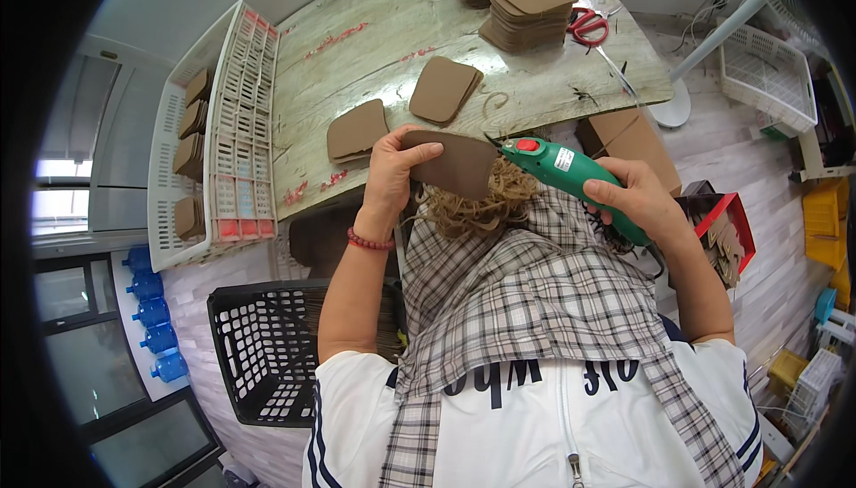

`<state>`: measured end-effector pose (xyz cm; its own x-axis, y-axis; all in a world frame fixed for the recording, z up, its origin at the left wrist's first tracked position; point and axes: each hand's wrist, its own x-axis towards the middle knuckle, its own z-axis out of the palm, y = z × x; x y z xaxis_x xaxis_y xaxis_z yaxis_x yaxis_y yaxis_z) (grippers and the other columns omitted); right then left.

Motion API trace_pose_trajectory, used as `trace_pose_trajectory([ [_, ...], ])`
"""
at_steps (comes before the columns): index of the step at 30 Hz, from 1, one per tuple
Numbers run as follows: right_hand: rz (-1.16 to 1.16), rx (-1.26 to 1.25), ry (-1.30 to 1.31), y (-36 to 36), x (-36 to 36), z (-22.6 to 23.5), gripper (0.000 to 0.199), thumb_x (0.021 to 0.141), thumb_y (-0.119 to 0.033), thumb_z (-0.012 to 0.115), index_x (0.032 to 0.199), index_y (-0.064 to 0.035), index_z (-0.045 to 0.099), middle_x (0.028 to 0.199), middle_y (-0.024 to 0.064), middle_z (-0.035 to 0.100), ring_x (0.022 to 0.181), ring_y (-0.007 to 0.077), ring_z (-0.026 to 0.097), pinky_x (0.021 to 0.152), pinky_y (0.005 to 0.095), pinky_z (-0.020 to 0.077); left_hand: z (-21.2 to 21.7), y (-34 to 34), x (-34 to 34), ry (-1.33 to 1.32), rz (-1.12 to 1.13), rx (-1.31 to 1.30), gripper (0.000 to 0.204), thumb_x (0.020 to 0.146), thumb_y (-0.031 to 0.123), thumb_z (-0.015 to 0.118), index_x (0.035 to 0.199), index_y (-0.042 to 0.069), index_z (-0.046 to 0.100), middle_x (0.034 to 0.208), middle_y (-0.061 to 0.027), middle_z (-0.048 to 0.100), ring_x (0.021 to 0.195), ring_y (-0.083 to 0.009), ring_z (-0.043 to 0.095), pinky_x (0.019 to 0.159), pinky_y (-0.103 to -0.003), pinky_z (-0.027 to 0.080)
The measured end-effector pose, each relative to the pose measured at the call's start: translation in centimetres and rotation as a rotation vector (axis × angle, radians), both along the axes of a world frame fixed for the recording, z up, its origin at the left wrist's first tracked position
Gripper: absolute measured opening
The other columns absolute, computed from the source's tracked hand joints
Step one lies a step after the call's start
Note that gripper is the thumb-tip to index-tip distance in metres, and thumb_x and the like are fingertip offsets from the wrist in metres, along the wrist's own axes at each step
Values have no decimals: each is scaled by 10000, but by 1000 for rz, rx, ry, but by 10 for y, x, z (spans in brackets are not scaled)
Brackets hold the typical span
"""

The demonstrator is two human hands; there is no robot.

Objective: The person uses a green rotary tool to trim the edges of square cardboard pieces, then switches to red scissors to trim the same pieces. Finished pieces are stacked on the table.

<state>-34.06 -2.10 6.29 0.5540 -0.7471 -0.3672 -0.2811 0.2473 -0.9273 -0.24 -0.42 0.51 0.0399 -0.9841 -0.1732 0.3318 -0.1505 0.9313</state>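
My left hand grips a brown, round-cornered flat piece by its left end, thumb on top. Wrapped round a green handheld electric cutter with a red switch is my right hand. The cutter's dark tip is at the piece's upper right edge, touching or very near it. Beneath them, curly brown trimmings lie heaped on my checked apron. Just beyond my left hand, two small stacks of similar pieces, a left stack and a right stack, rest on the table.
Taller stacks of brown pieces and red-handled scissors lie at the table's far right. A white crate holding pieces stands left; a black crate is below it. On the right are a cardboard box, a red-edged box and a fan.
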Motion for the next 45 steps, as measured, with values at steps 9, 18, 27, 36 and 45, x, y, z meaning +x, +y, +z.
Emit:
trace_pose_trajectory([
  [9, 42, -16, 40, -1, 3, 4, 348, 851, -310, 663, 979, 12, 625, 726, 19, 576, 598, 75, 528, 541, 220, 438, 3, 1, -5, -69, -97, 74, 166, 741, -24, 724, 890, 3, 656, 816, -61, 683, 697, -115, 640, 657, -236, 523],
  [18, 74, -7, 67, -2, 9, -1, 395, 832, -343, 685, 982, 18, 633, 733, 23, 576, 584, 83, 531, 542, 230, 439, 7, 1, -13, -165, -242, 164, 175, 724, -19, 736, 875, 13, 653, 815, -46, 675, 714, -114, 626, 687, -245, 507],
  [27, 74, -6, 3, -5, 26, 1, 411, 830, -334, 697, 1004, 36, 648, 730, 32, 590, 568, 80, 531, 530, 234, 439, 12, 1, -17, -202, -331, 198, 173, 705, -24, 743, 856, 11, 665, 798, -25, 669, 704, -90, 610, 667, -222, 488],
  [36, 167, -1, -20, -16, 47, -4, 342, 847, -298, 678, 973, 19, 643, 736, 18, 575, 587, 77, 533, 534, 227, 444, 11, 5, -15, -186, -386, 255, 233, 703, -26, 732, 928, -10, 674, 831, -57, 684, 756, -130, 637, 738, -259, 509],
  [45, -65, -13, -80, -14, 32, -29, 362, 858, -316, 663, 970, 27, 646, 719, 36, 598, 590, 79, 545, 528, 228, 443, -32, -19, 151, -25, 379, 74, 199, 873, 25, 617, 1070, -3, 605, 995, -102, 667, 869, -197, 642, 800, -331, 534],
])
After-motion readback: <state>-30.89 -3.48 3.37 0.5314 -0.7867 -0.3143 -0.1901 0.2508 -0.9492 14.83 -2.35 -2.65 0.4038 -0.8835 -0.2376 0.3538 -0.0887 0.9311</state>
